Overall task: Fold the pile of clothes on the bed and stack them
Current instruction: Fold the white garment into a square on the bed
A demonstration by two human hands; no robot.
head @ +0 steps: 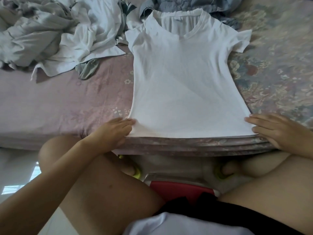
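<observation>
1. A white T-shirt (pixel 184 78) lies spread flat on the bed (pixel 67 102), with the neck away from the person and the hem along the near edge of the mattress. I think it is laid this way so that the sleeves and sides can be folded inward easily.

2. The left hand (pixel 113 131) rests at the left hem corner of the shirt. Its fingers (pixel 125 122) are straight and close together, and their tips touch the cloth; they do not pinch it.

3. The right hand (pixel 271 129) lies at the right hem corner, partly on the bed edge. Its fingers are also straight and a little spread, flat on the cloth and the sheet.

4. In my judgement both hands smooth the hem and hold it stretched, so the shirt has no wrinkles before the first fold. The folding itself is not yet begun.

5. The pile of unfolded clothes (pixel 59 34) lies on the far left of the bed, well apart from the hands; it has pale grey and white pieces. A blue denim garment (pixel 189 4) lies just behind the shirt's collar.

6. No folded stack shows on the bed, so the task seems to be at an early stage.

7. Inside the collar there is a small white label (pixel 178 18), but any writing on it is too small to read. I see no brand or print on the shirt.
</observation>
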